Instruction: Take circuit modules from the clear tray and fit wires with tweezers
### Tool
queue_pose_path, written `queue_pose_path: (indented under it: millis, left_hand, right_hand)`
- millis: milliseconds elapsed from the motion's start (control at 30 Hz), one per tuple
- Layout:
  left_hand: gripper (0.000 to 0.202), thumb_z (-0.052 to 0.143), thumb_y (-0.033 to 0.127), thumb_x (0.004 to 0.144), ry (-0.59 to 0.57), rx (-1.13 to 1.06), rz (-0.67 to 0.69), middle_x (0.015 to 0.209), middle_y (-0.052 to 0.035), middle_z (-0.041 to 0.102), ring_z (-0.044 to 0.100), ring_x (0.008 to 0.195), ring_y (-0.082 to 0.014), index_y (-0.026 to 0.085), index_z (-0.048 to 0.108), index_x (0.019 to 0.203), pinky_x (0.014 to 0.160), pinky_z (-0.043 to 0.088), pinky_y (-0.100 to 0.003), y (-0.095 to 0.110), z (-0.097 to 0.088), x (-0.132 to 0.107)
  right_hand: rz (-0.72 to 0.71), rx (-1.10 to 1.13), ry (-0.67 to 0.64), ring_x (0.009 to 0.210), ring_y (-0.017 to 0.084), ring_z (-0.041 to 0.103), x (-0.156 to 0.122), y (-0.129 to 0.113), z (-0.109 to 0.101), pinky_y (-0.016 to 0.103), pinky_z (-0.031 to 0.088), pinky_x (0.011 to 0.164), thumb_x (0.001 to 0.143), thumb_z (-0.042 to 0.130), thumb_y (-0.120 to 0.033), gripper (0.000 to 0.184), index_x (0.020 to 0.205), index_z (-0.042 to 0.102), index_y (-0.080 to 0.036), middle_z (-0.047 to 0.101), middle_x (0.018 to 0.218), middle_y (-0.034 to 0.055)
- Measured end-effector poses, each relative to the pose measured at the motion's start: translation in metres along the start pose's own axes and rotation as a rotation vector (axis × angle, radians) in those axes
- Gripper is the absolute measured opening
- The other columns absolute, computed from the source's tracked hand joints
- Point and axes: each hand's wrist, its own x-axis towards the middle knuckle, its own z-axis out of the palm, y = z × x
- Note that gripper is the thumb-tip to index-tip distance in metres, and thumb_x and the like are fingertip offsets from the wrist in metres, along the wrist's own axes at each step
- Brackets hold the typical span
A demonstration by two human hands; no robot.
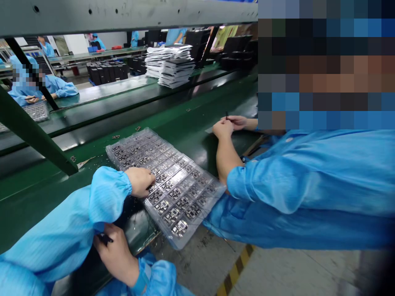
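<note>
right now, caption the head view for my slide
Left hand at a clear tray of small electronic parts, right hand holding a dark object, co-worker's hands close together alongside.

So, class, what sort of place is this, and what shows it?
Probably an electronics factory or assembly workshop: a clear plastic tray holds rows of what look like small circuit boards, and there are matching blue smocks and long green worktops.

Clear plastic tray (177, 242), rectangular, gridded, lying askew on green bench (185, 123), near end overhanging the edge, small circuit boards (180, 227) with silvery parts in its compartments, black item (105, 239) in right hand (117, 253), mostly hidden.
</note>
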Motion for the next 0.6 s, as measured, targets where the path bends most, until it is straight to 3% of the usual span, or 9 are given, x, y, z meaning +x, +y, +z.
queue_pose_path:
  millis: [100, 200, 333, 433, 600]
  left_hand:
    - [0.039, 0.056, 0.034, 0.08, 0.026, 0.027, 0.02, 0.108, -0.0081, 0.06, 0.059, 0.102, -0.0252, 0.026, 0.057, 0.118, 0.079, 0.05, -0.033, 0.0003, 0.002, -0.006]
    - [0.044, 0.058, 0.038, 0.08, 0.015, 0.038, 0.028, 0.109, -0.0096, 0.06, 0.058, 0.102, -0.0268, 0.026, 0.056, 0.122, 0.08, 0.05, -0.035, 0.0004, 0.0028, -0.0109]
    - [0.057, 0.071, 0.039, 0.07, -0.056, 0.017, 0.008, 0.112, -0.0095, 0.06, 0.058, 0.102, -0.0274, 0.026, 0.053, 0.123, 0.079, 0.05, -0.034, -0.0027, -0.0006, -0.0069]
    - [0.056, 0.073, 0.038, 0.068, -0.079, -0.014, -0.001, 0.11, -0.0075, 0.061, 0.06, 0.099, -0.0259, 0.028, 0.054, 0.12, 0.079, 0.05, -0.033, -0.0059, -0.0034, -0.0033]
    - [0.061, 0.073, 0.038, 0.071, -0.022, -0.008, 0.022, 0.11, -0.006, 0.06, 0.06, 0.099, -0.0248, 0.035, 0.05, 0.128, 0.077, 0.049, -0.03, -0.0067, 0.0036, -0.0095]
  right_hand:
    - [-0.009, 0.118, -0.162, 0.083, 0.011, 0.067, 0.0011, 0.0006, 0.0004, 0.017, 0.05, 0.072, 0.084, 0.053, -0.029, 0.019, 0.089, 0.07, -0.022, 0.07, 0.086, -0.0022]
    - [0.013, 0.171, -0.205, 0.09, 0.013, 0.066, 0.0018, 0.0014, 0.0003, 0.022, 0.049, 0.077, 0.088, 0.046, -0.031, 0.023, 0.095, 0.067, -0.026, 0.069, 0.095, -0.0034]
    - [0.033, 0.179, -0.181, 0.085, 0.016, 0.067, 0.002, 0.0027, 0.0022, 0.023, 0.05, 0.074, 0.083, 0.055, -0.026, 0.014, 0.087, 0.068, -0.023, 0.069, 0.088, 0.0006]
    - [0.04, 0.196, -0.183, 0.088, 0.015, 0.067, 0.0025, 0.0023, 0.001, 0.024, 0.049, 0.076, 0.085, 0.05, -0.028, 0.018, 0.09, 0.067, -0.023, 0.069, 0.089, 0.0024]
    - [0.024, 0.226, -0.229, 0.091, 0.015, 0.067, 0.0031, 0.0025, -0.003, 0.024, 0.051, 0.08, 0.085, 0.052, -0.031, 0.02, 0.098, 0.066, -0.036, 0.07, 0.094, -0.003]
